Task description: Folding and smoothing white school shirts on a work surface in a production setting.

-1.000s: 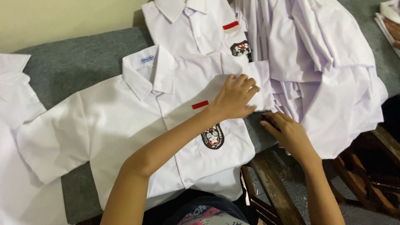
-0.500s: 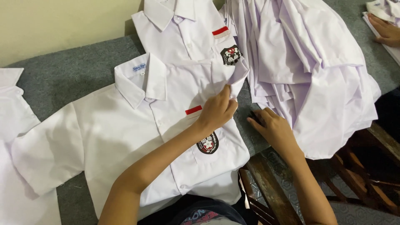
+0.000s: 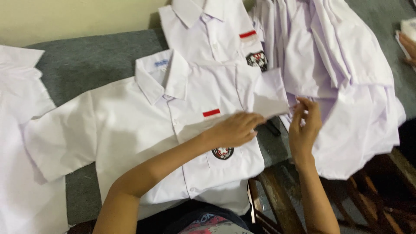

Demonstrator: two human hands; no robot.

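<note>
A white short-sleeved uniform shirt (image 3: 143,134) lies face up on a grey cloth-covered table (image 3: 91,60), with a small red-and-white patch and a round badge on its chest pocket. My left hand (image 3: 236,129) presses flat on the chest near the patch. My right hand (image 3: 304,128) is at the shirt's right sleeve (image 3: 268,93), fingers curled on its lifted edge, which is folded inward over the body.
A second white shirt (image 3: 212,30) lies behind. A heap of white shirts (image 3: 342,73) hangs over the table's right side. More white cloth (image 3: 17,143) lies at the left. Wooden furniture rails (image 3: 277,199) stand below the table edge. Another person's hand (image 3: 407,45) shows at far right.
My left hand slid down onto the chest by the patch. My right hand rose from the table edge and lifted the right sleeve, folding it inward.
</note>
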